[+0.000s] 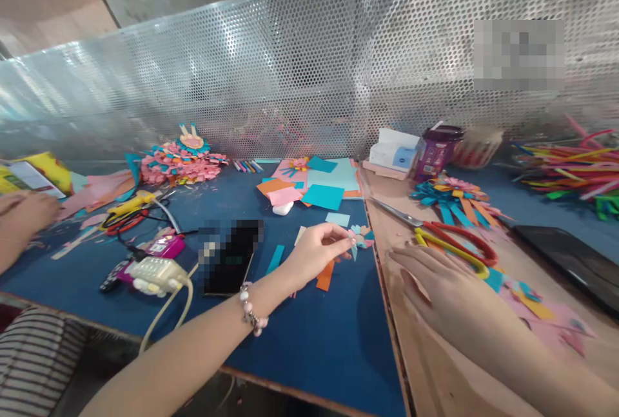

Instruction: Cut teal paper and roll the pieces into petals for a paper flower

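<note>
My left hand (323, 248), with a beaded bracelet (251, 309) at its wrist, reaches over the blue tabletop. Its fingers are pinched on a small light-blue paper piece (354, 251), beside a cluster of small pastel paper pieces (363, 236). An orange paper strip (325, 275) lies under the hand and a teal strip (275, 259) to its left. My right hand (440, 278) rests palm down on the wooden board, fingers stretched out. Just beyond it lie scissors (449, 243) with red and yellow handles, partly covered by the hand.
Coloured paper sheets (333, 178) are stacked ahead. A phone (236, 256), power strip (157, 275) and cables lie left; another person's hand (29, 217) is at far left. At right are a dark phone (570, 262), pipe cleaners (575, 169) and a purple cup (438, 149). Perforated metal (300, 69) stands behind.
</note>
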A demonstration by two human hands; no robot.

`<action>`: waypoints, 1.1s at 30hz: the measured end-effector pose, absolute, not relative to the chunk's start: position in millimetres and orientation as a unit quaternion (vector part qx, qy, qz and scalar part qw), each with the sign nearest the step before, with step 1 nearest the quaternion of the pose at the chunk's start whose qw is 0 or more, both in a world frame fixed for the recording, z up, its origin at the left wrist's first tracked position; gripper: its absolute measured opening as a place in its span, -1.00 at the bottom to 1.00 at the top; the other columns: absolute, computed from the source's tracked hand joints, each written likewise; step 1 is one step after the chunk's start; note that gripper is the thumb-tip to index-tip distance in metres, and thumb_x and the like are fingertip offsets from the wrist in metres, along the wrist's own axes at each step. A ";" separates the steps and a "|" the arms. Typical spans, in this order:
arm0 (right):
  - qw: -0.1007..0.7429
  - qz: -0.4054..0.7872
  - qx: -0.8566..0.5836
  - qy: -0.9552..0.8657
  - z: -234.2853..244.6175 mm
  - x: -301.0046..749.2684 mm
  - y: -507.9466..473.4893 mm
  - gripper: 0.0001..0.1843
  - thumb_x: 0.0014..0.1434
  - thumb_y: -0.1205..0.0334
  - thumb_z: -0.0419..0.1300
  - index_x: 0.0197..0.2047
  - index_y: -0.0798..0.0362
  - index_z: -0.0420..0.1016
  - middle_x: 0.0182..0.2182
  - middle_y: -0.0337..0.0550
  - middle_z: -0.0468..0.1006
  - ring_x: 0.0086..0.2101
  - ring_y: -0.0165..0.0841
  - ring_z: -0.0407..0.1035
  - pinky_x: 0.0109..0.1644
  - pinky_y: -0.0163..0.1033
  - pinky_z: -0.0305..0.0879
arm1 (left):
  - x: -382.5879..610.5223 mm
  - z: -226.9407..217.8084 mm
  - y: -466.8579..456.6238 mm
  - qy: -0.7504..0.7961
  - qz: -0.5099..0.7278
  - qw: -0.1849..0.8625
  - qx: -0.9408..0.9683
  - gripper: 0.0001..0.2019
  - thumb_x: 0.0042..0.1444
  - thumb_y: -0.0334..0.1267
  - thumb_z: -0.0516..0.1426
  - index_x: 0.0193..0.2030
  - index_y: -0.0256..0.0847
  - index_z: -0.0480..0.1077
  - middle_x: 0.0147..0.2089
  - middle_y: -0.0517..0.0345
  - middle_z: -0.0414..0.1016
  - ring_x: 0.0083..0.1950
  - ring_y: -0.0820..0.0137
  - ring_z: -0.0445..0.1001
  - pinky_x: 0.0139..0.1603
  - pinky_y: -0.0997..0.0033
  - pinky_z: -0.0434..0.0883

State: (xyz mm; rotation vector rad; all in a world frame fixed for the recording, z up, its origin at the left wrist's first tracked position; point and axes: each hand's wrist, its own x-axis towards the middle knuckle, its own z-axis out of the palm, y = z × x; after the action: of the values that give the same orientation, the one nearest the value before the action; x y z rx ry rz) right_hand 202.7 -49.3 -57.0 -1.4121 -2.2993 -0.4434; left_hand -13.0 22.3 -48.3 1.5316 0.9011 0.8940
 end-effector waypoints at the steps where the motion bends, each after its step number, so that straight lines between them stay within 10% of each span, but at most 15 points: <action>1: 0.213 -0.111 -0.509 -0.827 -51.6 196.1 -46.4 -0.65 0.25 0.25 -0.09 -0.11 0.11 0.50 -0.14 0.02 0.56 -0.12 -0.14 0.43 -0.10 -0.03 0.39 | -11.8 -48.0 20.3 0.378 0.376 0.557 0.637 -0.81 0.05 -0.17 0.17 -0.30 -0.27 0.42 -0.34 0.09 0.48 -0.34 0.44 0.47 -0.34 0.46 0.37; 18: 0.369 0.354 -0.518 -0.686 -43.9 146.1 -11.9 -0.68 0.22 -0.01 0.02 -0.36 0.03 0.39 -0.42 -0.22 0.49 -0.39 -0.37 0.33 -0.34 -0.29 0.21 | -11.5 -42.0 16.5 0.418 0.385 0.681 0.462 -0.84 -0.05 -0.24 0.27 -0.34 -0.25 0.45 -0.36 0.20 0.39 -0.36 0.56 0.33 -0.43 0.54 0.15; 33: 0.440 0.453 -0.478 -0.611 -45.2 152.5 -9.6 -0.75 0.12 0.06 0.16 -0.46 0.05 0.46 -0.45 -0.24 0.43 -0.37 -0.38 0.29 -0.30 -0.29 0.17 | -10.9 -37.8 12.9 0.388 0.368 0.718 0.445 -0.85 -0.01 -0.20 0.22 -0.35 -0.24 0.45 -0.38 0.15 0.41 -0.36 0.50 0.38 -0.46 0.54 0.19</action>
State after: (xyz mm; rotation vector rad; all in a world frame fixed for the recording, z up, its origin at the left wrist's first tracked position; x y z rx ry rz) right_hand 152.5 -9.6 -45.2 -1.1874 -1.5172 1.1246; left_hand -10.9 12.9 -37.8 0.9848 0.8584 0.8133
